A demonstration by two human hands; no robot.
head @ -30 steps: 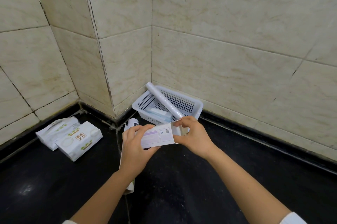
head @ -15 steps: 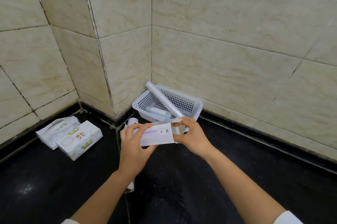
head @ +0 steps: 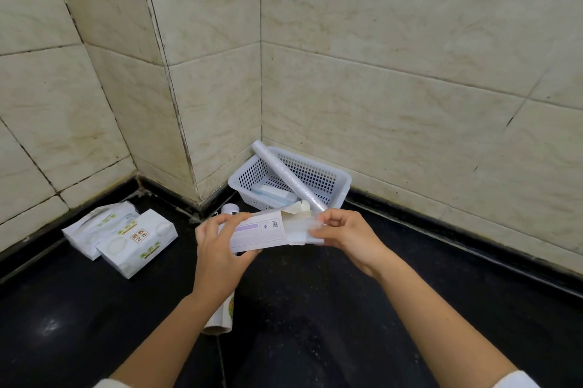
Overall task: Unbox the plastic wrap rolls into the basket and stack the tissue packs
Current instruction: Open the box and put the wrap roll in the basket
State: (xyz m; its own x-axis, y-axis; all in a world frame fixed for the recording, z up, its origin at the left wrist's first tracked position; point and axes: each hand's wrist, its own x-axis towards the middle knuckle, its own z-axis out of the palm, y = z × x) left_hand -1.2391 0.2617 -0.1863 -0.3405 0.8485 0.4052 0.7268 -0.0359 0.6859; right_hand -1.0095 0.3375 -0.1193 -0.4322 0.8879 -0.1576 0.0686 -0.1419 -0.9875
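Your left hand [head: 220,248] held the long white cardboard box [head: 258,231] above the black surface [head: 315,308]; right hand [head: 344,233] pinched the clear wrap roll [head: 301,231] poking out. Light, slick; hold nearer the core.

basket [head: 342,181] mouth crossed by leaning roll [head: 285,176], bare floor [head: 347,308] under hands

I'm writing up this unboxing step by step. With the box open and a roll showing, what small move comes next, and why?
Probably the right hand draws the roll further out while the left hand steadies the box: the end flap is open, the roll only partly out, and the basket sits just behind.
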